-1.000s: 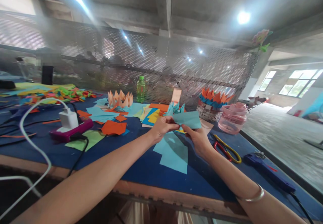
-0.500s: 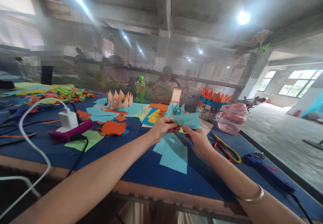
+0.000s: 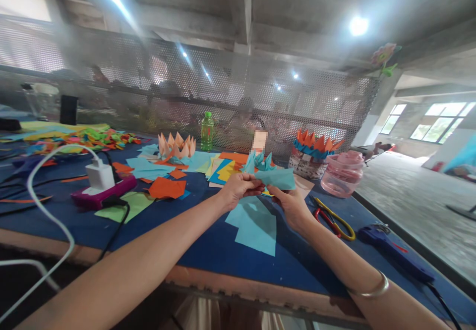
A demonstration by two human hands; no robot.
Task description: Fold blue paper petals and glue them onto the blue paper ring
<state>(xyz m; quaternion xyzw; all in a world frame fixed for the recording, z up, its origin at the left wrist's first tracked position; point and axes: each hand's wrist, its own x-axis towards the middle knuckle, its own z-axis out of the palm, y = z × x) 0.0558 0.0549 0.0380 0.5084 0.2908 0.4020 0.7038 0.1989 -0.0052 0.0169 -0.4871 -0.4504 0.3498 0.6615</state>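
Both my hands hold one folded teal paper piece above the blue table. My left hand pinches its left end with thumb and fingers closed. My right hand grips it from below on the right, fingers closed on the paper. Loose teal sheets lie flat on the table directly under my hands. A small folded teal shape stands just behind the held piece.
Scissors and a blue glue gun lie to the right. A pink lidded jar, a basket of orange and blue folds, a green bottle, an orange paper crown and a charger on a purple strip surround scattered paper scraps.
The teal piece has become narrower and sits slightly lower between my hands, its top edge folded down. My arms have hardly moved.
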